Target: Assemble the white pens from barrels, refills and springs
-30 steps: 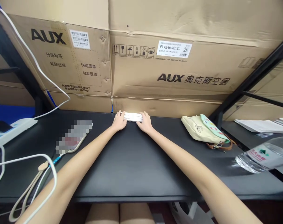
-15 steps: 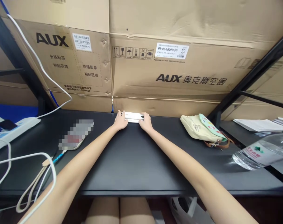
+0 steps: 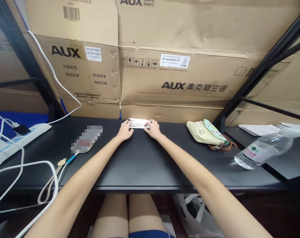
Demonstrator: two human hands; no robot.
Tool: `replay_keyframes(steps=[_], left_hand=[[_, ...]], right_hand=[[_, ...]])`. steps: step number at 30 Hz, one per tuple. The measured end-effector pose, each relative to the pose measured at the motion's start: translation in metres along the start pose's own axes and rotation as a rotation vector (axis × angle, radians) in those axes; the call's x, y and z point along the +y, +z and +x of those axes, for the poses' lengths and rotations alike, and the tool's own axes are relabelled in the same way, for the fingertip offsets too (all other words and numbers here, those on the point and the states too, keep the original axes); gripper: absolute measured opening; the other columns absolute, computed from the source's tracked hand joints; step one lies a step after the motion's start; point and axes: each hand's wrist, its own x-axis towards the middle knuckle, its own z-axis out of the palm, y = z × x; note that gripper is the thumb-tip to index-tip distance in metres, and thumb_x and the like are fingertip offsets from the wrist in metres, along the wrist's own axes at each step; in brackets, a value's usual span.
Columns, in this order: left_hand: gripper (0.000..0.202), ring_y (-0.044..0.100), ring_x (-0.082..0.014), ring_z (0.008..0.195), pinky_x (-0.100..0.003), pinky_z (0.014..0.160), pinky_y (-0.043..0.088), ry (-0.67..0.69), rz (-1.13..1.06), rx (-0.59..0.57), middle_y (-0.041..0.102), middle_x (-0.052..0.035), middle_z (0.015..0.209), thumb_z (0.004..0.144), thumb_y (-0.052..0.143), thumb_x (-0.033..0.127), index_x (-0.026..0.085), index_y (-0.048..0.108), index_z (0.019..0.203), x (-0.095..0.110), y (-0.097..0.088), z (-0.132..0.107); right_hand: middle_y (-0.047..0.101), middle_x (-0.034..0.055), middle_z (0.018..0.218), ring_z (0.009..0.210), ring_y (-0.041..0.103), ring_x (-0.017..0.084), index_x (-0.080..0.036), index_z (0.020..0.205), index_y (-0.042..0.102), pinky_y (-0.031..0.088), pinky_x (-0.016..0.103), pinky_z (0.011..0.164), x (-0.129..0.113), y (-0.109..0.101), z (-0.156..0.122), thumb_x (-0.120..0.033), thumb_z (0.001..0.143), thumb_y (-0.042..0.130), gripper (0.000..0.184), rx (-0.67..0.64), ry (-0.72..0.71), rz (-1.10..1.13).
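Both my arms reach straight out across a black desk (image 3: 140,162). A small flat white object (image 3: 139,123) lies at the desk's far edge, right against the cardboard boxes. My left hand (image 3: 125,130) rests on its left end and my right hand (image 3: 153,129) on its right end. The fingers of both hands curl over the object's ends and grip it from either side. What the white object is cannot be made out.
Big AUX cardboard boxes (image 3: 179,76) wall off the back. A blurred phone (image 3: 86,138) with a cable lies to the left, near a white power strip (image 3: 18,138) and loose cords. To the right are a cream pouch (image 3: 206,132), a lying water bottle (image 3: 262,150) and papers (image 3: 257,129).
The view has tilted and pulled back, so my knees and more of the boxes show. My hands stay on the white object, a little closer together.
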Motion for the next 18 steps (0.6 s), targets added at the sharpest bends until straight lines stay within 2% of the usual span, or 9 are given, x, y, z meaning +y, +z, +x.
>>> replay_keyframes(steps=[8, 11, 13, 15, 17, 18], left_hand=[[0.04, 0.046, -0.0276, 0.119, -0.044, 0.103, 0.037, 0.156, -0.057, 0.177, 0.05, -0.0142, 0.127, 0.077, 0.048, 0.018, 0.014, 0.054, 0.117, 0.001, -0.003, -0.021], [0.038, 0.045, -0.0275, 0.119, -0.044, 0.103, 0.037, 0.259, -0.05, 0.197, 0.051, -0.0125, 0.125, 0.077, 0.053, 0.021, 0.016, 0.055, 0.115, 0.005, -0.012, -0.027], [0.036, 0.047, -0.0275, 0.116, -0.045, 0.102, 0.036, 0.377, 0.0, 0.208, 0.054, -0.0128, 0.121, 0.077, 0.057, 0.024, 0.016, 0.056, 0.112, 0.011, -0.017, -0.029], [0.025, 0.052, -0.0259, 0.107, -0.044, 0.099, 0.037, 0.491, 0.069, 0.211, 0.059, -0.0114, 0.108, 0.081, 0.055, 0.025, 0.015, 0.059, 0.104, 0.02, -0.021, -0.03], [0.016, 0.056, -0.0225, 0.094, -0.038, 0.089, 0.043, 0.541, 0.086, 0.185, 0.062, -0.0087, 0.093, 0.086, 0.048, 0.022, 0.015, 0.061, 0.093, 0.029, -0.022, -0.032], [0.018, 0.057, -0.0211, 0.088, -0.034, 0.082, 0.045, 0.544, 0.071, 0.169, 0.062, -0.0083, 0.09, 0.088, 0.045, 0.023, 0.015, 0.061, 0.093, 0.033, -0.021, -0.033]], right_hand=[[0.041, 0.0138, 0.138, 0.131, 0.032, 0.03, -0.018, 0.087, 0.064, 0.027, 0.05, 0.104, 0.006, -0.011, -0.001, -0.023, 0.079, 0.061, 0.01, -0.045, -0.112, 0.031], [0.043, 0.0148, 0.136, 0.13, 0.036, 0.029, -0.017, 0.085, 0.063, 0.029, 0.047, 0.104, 0.001, -0.017, -0.01, -0.026, 0.079, 0.062, 0.011, -0.021, -0.194, 0.182], [0.055, 0.0135, 0.122, 0.116, 0.05, 0.025, -0.017, 0.083, 0.061, 0.038, 0.043, 0.098, -0.004, -0.018, -0.021, -0.032, 0.079, 0.061, 0.016, -0.012, -0.252, 0.426], [0.064, 0.0082, 0.093, 0.084, 0.062, 0.019, -0.017, 0.08, 0.058, 0.049, 0.036, 0.081, -0.011, -0.018, -0.032, -0.042, 0.078, 0.059, 0.026, -0.043, -0.214, 0.709], [0.06, 0.0008, 0.068, 0.053, 0.055, 0.011, -0.017, 0.078, 0.054, 0.051, 0.028, 0.059, -0.017, -0.016, -0.042, -0.053, 0.073, 0.061, 0.037, -0.076, -0.065, 0.957], [0.057, -0.0019, 0.061, 0.045, 0.05, 0.009, -0.018, 0.077, 0.053, 0.049, 0.025, 0.051, -0.02, -0.016, -0.045, -0.057, 0.07, 0.063, 0.041, -0.067, 0.022, 1.06]])
